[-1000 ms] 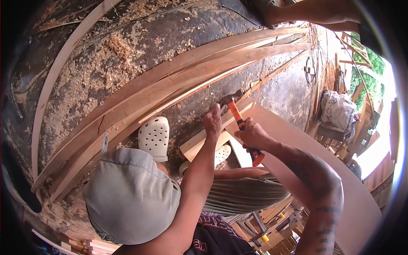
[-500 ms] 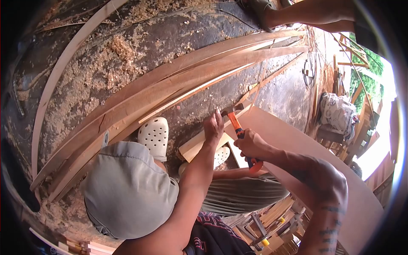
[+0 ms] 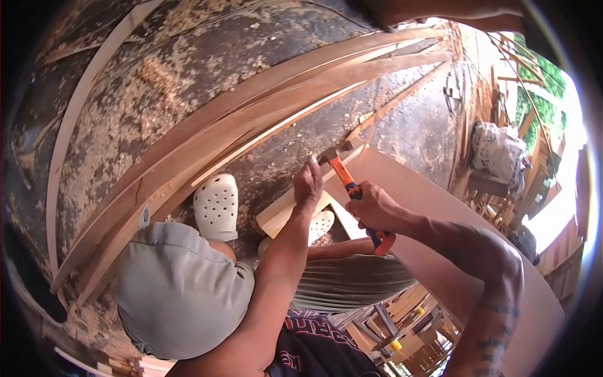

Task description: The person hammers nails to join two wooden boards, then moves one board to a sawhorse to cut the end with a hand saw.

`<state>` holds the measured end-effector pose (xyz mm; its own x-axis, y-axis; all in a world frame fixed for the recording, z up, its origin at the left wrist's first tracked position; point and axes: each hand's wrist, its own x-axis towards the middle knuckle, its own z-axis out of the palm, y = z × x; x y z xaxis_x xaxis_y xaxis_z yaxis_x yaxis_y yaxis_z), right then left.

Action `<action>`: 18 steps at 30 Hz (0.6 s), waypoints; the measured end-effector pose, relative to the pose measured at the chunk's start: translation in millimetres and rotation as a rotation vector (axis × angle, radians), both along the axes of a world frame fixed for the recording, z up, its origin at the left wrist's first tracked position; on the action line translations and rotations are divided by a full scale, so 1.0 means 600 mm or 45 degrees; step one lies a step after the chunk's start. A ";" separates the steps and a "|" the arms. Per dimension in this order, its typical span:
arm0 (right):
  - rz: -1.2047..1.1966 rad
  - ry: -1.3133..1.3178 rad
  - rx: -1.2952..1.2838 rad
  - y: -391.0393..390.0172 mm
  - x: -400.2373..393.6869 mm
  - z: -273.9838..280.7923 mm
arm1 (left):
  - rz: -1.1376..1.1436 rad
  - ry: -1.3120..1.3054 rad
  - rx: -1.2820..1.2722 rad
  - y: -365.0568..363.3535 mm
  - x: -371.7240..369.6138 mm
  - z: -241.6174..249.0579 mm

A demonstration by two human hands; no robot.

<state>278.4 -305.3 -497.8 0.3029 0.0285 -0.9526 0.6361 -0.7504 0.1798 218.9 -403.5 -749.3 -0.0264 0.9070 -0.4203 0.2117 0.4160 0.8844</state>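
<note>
My right hand [image 3: 375,206] is wrapped round the orange and dark handle of a claw hammer [image 3: 342,171]. The hammer's metal head is beside the fingertips of my left hand [image 3: 308,181]. That hand's fingers are closed in a pinch over a pale wooden board [image 3: 275,217]. Whatever they hold, if anything, is too small to make out. The board borders a large smooth wooden panel [image 3: 433,210], which extends under my right forearm.
Long planks [image 3: 251,116] curve across the floor ahead. Wood shavings [image 3: 157,81] litter the dark ground. My white clogs [image 3: 217,204] are beside the board. Another person's leg [image 3: 446,12] appears at the top. A stuffed sack [image 3: 499,151] stands at the right.
The view has shifted slightly. The hammer head is still close to my left fingertips, and both hands keep their grips. The other person's leg shows less at the top.
</note>
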 end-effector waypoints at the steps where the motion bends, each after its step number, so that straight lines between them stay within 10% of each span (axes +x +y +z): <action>1: 0.030 -0.023 0.048 0.004 0.012 0.008 | -0.017 -0.014 -0.059 0.006 0.002 0.002; 8: -0.725 0.287 0.144 0.035 0.077 0.006 | 0.411 -0.145 -0.372 0.014 -0.020 -0.005; 15: 0.949 0.243 0.254 0.042 0.115 -0.032 | -0.039 -0.076 -0.522 -0.062 0.020 0.112; 18: 0.802 0.146 0.352 0.025 0.094 -0.041 | -0.111 -0.180 -0.870 -0.104 0.011 0.133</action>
<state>334.6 -290.4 -522.7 0.0471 0.4120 -0.9100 0.9687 -0.2410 -0.0590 225.8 -466.0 -669.2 0.1309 0.4349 -0.8909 0.1718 0.8751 0.4524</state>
